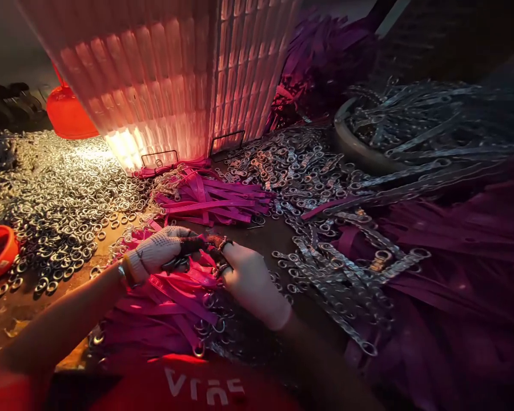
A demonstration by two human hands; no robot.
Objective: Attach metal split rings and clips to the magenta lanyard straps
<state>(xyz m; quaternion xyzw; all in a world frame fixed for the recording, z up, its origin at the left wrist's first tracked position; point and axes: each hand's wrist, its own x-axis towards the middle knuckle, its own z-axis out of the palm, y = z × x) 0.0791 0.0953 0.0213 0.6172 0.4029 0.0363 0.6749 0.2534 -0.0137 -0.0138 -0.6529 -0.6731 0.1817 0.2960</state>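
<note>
My left hand, in a dotted white glove with dark fingertips, is closed in a pinch over a pile of magenta straps. A bit of magenta strap shows at its fingertips. My right hand, in a pale glove with dark fingertips, is closed close against it. What its fingers grip is mostly hidden. Metal rings show at the near ends of several straps. Just beyond my hands lies a second bundle of magenta straps.
Loose metal rings are heaped at left, beside an orange bowl. A lit, ribbed translucent panel stands behind, with an orange lamp shade. Metal snap hooks and braided straps with rings lie right, near a basin.
</note>
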